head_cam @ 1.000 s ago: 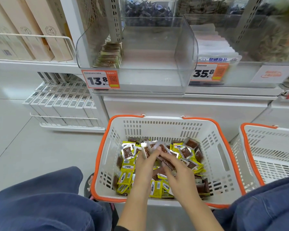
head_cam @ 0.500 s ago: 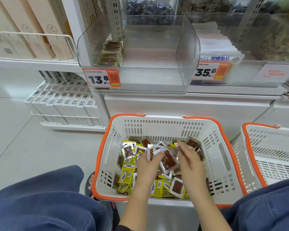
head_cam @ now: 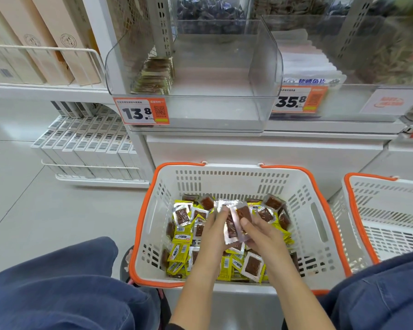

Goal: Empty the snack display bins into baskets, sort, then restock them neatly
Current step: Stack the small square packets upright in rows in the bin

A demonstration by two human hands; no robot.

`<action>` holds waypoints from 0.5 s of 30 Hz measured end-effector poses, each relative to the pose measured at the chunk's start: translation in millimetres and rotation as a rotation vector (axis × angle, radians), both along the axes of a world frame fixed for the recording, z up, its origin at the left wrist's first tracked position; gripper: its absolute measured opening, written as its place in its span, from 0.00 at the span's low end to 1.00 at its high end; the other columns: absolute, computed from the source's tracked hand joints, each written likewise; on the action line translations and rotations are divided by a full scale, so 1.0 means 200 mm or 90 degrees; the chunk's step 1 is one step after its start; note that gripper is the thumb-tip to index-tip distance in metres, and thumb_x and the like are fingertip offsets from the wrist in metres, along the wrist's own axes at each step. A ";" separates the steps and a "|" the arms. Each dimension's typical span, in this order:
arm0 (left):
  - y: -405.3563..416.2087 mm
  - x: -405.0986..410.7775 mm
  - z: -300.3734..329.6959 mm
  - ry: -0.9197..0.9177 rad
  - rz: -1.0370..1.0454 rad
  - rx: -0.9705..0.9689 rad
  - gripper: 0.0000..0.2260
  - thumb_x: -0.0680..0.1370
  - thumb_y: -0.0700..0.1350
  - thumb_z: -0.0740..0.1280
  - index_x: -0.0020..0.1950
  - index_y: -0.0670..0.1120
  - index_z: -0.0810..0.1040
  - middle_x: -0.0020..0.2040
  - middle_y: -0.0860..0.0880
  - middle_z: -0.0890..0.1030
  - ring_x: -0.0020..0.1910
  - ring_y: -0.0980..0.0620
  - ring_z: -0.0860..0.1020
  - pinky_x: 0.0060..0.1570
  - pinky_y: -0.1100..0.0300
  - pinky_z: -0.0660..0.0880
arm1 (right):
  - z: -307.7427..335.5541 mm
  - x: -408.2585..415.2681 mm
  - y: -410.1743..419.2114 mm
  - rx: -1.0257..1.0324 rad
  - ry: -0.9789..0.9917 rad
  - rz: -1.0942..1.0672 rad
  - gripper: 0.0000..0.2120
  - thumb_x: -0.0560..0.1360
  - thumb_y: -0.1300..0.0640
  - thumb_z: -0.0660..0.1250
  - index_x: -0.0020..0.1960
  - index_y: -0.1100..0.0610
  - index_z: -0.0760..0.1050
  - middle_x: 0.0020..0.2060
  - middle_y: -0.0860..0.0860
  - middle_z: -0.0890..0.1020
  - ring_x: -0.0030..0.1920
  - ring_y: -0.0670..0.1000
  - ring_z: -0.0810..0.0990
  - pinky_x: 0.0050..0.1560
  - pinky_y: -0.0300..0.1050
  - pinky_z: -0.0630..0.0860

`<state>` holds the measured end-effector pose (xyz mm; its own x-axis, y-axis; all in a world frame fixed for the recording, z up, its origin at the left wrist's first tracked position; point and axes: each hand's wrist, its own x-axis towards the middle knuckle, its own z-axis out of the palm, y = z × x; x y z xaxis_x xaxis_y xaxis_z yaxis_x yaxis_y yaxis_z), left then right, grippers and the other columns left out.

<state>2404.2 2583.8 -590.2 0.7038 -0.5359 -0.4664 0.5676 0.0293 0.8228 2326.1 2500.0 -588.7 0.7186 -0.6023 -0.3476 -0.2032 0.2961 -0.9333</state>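
Left hand (head_cam: pixel 214 231) and right hand (head_cam: pixel 260 232) each curled round a small stack of snack packets (head_cam: pixel 235 222), held above the white basket (head_cam: pixel 224 177). Loose packets lay in that basket; the clear display bin (head_cam: pixel 260 67) above held one short row at its left wall.

White orange-rimmed basket (head_cam: pixel 236 177) holds loose yellow snack packets (head_cam: pixel 179 252); clear display bin (head_cam: pixel 196 110) above, few packets stacked (head_cam: pixel 153 77) left.

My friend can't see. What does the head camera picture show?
Two hands, left and right, hold a small stack of snack packets over a white basket full of yellow and clear packets. Above it sits a clear bin with a few packets inside.
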 end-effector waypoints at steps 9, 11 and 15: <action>-0.01 -0.02 0.02 -0.086 -0.010 0.015 0.23 0.73 0.60 0.67 0.64 0.49 0.75 0.62 0.57 0.78 0.65 0.53 0.74 0.60 0.61 0.71 | 0.00 0.01 0.02 0.113 -0.038 -0.035 0.10 0.80 0.60 0.61 0.47 0.54 0.81 0.32 0.43 0.82 0.35 0.43 0.79 0.44 0.39 0.75; 0.00 0.00 0.01 -0.063 -0.035 0.033 0.27 0.77 0.58 0.64 0.73 0.51 0.65 0.67 0.59 0.69 0.71 0.54 0.66 0.65 0.60 0.65 | 0.01 0.00 -0.01 0.143 -0.026 -0.002 0.08 0.80 0.61 0.62 0.47 0.57 0.81 0.37 0.43 0.84 0.38 0.43 0.81 0.49 0.43 0.76; -0.01 -0.01 -0.02 -0.179 -0.057 0.127 0.15 0.77 0.61 0.65 0.57 0.53 0.77 0.52 0.56 0.82 0.56 0.56 0.79 0.52 0.64 0.74 | 0.02 -0.02 -0.01 0.180 -0.021 0.060 0.10 0.79 0.63 0.63 0.56 0.56 0.80 0.51 0.52 0.85 0.49 0.48 0.84 0.52 0.41 0.76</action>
<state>2401.7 2582.5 -594.1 0.7735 -0.5194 -0.3631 0.3114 -0.1876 0.9316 2323.0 2497.7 -584.7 0.7805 -0.4147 -0.4678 -0.2138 0.5261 -0.8231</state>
